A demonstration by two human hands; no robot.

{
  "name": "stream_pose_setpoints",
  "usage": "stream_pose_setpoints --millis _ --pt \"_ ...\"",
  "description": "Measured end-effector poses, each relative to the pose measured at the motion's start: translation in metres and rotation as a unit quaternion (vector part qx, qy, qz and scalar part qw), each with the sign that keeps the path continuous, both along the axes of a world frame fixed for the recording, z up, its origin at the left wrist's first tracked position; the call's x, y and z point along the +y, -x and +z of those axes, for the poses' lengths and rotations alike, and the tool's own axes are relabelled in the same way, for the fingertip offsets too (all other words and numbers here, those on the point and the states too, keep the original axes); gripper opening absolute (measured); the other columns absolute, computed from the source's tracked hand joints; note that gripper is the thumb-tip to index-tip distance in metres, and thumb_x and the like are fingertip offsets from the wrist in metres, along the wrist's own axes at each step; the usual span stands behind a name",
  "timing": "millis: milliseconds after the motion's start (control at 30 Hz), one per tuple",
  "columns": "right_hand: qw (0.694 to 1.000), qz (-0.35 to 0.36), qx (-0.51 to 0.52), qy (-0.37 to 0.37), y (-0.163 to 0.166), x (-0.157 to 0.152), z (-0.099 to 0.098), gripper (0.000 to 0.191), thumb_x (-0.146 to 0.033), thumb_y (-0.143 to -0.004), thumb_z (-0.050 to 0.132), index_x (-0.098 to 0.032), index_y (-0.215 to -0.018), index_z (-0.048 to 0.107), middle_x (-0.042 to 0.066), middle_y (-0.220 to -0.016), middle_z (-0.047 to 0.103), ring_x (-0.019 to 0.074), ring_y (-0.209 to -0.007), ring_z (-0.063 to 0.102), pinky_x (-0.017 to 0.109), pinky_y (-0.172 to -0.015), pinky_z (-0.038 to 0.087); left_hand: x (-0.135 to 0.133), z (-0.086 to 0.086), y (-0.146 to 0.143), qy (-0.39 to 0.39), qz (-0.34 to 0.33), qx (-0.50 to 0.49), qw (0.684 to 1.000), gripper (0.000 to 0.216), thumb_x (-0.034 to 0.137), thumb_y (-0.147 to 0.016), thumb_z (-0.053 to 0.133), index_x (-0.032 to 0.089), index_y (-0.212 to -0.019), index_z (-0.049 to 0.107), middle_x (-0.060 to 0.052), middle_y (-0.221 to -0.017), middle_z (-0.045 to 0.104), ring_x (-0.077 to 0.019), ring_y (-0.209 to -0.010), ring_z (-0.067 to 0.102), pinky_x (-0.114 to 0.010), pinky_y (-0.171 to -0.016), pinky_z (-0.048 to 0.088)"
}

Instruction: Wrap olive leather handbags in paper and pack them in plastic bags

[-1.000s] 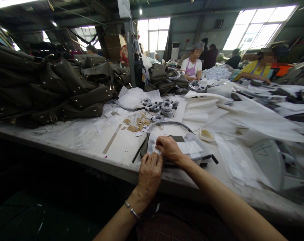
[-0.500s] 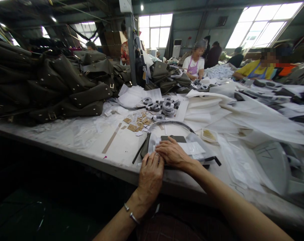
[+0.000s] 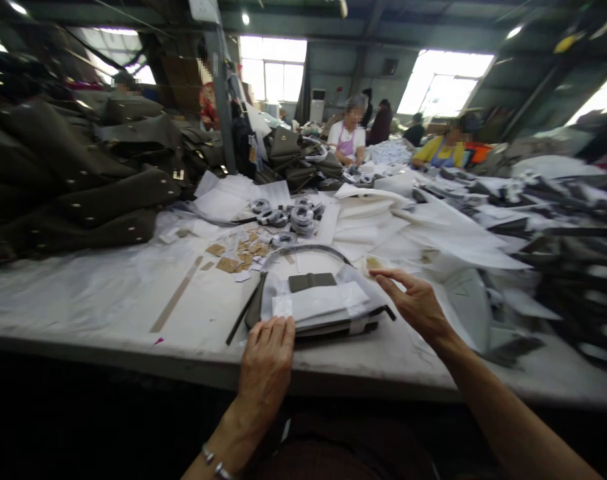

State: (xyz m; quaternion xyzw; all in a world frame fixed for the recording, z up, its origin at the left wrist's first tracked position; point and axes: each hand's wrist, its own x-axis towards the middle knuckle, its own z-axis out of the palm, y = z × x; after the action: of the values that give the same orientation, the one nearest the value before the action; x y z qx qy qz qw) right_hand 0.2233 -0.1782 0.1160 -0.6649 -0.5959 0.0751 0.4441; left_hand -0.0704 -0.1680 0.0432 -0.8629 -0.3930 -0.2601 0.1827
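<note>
A flat dark olive bag (image 3: 312, 281) lies on the table in front of me, its curved handle (image 3: 308, 249) arching behind it. White wrapping (image 3: 316, 302) and clear plastic cover much of its top. My left hand (image 3: 267, 360) rests on the bag's near left edge, fingers stretched out flat. To the right of the bag, my right hand (image 3: 416, 307) reaches out with thumb and forefinger extended and apart. Its fingertips are at a small clear tray (image 3: 367, 264) with something yellowish in it; whether they touch it I cannot tell.
Dark olive bags (image 3: 78, 180) are heaped at left. Brown tags (image 3: 241, 253) and wrapped coiled straps (image 3: 302, 219) lie behind the bag. White sheets (image 3: 373, 223) spread to the right, near a grey piece (image 3: 466, 310). Other people (image 3: 347, 137) work across the table.
My right hand has left the bag's wrapping and moved right to the small tray. My left hand stays at the bag's near left edge. The camera view has turned right.
</note>
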Motion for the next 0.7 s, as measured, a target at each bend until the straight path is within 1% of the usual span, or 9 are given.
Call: stream_pose_setpoints --millis 67,133,233,300,367,433,500,600,700 --pt "0.995 -0.086 0.042 0.009 -0.043 -0.035 0.008 0.031 -0.047 -0.084 0.063 -0.023 -0.098 0.075 0.007 -0.101 0.076 0.0270 -0.099 0.069 0.041 -0.093 0.051 0.005 -0.005 0.002 -0.029 -0.010 -0.012 0.999 0.037 0.006 -0.088 0.046 0.013 -0.120 0.063 -0.013 -0.112 0.069 -0.0277 -0.103 0.062 -0.045 -0.094 0.044" --pt "0.981 -0.181 0.069 0.002 -0.088 -0.073 0.012 0.037 -0.052 -0.078 0.066 -0.021 -0.096 0.075 0.008 -0.097 0.077 0.0279 -0.095 0.070 0.040 -0.088 0.052 0.010 -0.010 0.004 -0.044 -0.025 -0.008 0.999 0.038 0.007 -0.088 0.045 0.013 -0.121 0.063 -0.014 -0.113 0.068 -0.0284 -0.103 0.062 -0.045 -0.093 0.043" --pt "0.938 -0.345 0.040 0.005 -0.150 -0.124 0.012 0.039 -0.051 -0.071 0.066 -0.021 -0.094 0.076 0.008 -0.093 0.077 0.0293 -0.090 0.070 0.040 -0.082 0.052 0.016 -0.015 0.009 -0.037 -0.034 0.033 0.998 0.041 0.008 -0.088 0.046 0.011 -0.126 0.061 -0.014 -0.117 0.067 -0.0281 -0.106 0.061 -0.045 -0.095 0.041" --pt "0.906 -0.420 0.000 0.049 -0.183 -0.145 0.008 0.035 -0.048 -0.069 0.065 -0.021 -0.088 0.076 0.008 -0.089 0.076 0.0310 -0.089 0.068 0.040 -0.079 0.050 0.017 -0.016 0.011 -0.037 -0.034 0.054 0.997 0.041 0.010 -0.090 0.047 0.011 -0.129 0.060 -0.014 -0.119 0.066 -0.0279 -0.108 0.060 -0.044 -0.096 0.040" --pt "0.895 -0.432 0.031 0.110 -0.206 -0.153 0.000 0.031 -0.046 -0.066 0.067 -0.020 -0.080 0.076 0.009 -0.082 0.075 0.0309 -0.086 0.066 0.039 -0.075 0.048 0.018 -0.016 0.012 -0.042 -0.032 0.059 0.997 0.040 0.011 -0.091 0.046 0.011 -0.128 0.060 -0.014 -0.118 0.067 -0.0279 -0.107 0.060 -0.044 -0.097 0.040" --pt "0.897 -0.395 0.119 0.159 -0.217 -0.150 -0.008 0.030 -0.046 -0.066 0.067 -0.018 -0.072 0.074 0.010 -0.076 0.073 0.0279 -0.081 0.066 0.037 -0.071 0.049 0.018 -0.015 0.012 -0.043 -0.028 0.058 0.997 0.038 0.013 -0.092 0.046 0.011 -0.127 0.061 -0.014 -0.117 0.067 -0.0280 -0.106 0.061 -0.044 -0.096 0.040" --pt "0.898 -0.350 0.192 0.184 -0.220 -0.140 -0.016 0.032 -0.047 -0.066 0.067 -0.016 -0.066 0.073 0.010 -0.073 0.072 0.0234 -0.074 0.065 0.033 -0.065 0.049 0.018 -0.015 0.011 -0.043 -0.027 0.058 0.997 0.037 0.014 -0.093 0.045 0.011 -0.126 0.061 -0.014 -0.117 0.067 -0.0280 -0.105 0.061 -0.044 -0.096 0.040" --pt "0.902 -0.318 0.226 0.184 -0.217 -0.125 -0.024 0.032 -0.046 -0.062 0.072 -0.015 -0.064 0.072 0.008 -0.070 0.071 0.0180 -0.064 0.062 0.028 -0.056 0.047 0.018 -0.016 0.011 -0.048 -0.031 0.058 0.997 0.037 0.015 -0.093 0.046 0.011 -0.127 0.061 -0.014 -0.117 0.067 -0.0280 -0.106 0.060 -0.045 -0.098 0.040" --pt "0.904 -0.307 0.254 0.154 -0.214 -0.120 -0.023 0.029 -0.042 -0.056 0.078 -0.014 -0.061 0.070 0.008 -0.065 0.069 0.0164 -0.058 0.060 0.026 -0.051 0.045 0.018 -0.017 0.010 -0.057 -0.032 0.051 0.997 0.037 0.017 -0.094 0.047 0.009 -0.127 0.060 -0.014 -0.117 0.067 -0.0278 -0.105 0.060 -0.045 -0.098 0.040"
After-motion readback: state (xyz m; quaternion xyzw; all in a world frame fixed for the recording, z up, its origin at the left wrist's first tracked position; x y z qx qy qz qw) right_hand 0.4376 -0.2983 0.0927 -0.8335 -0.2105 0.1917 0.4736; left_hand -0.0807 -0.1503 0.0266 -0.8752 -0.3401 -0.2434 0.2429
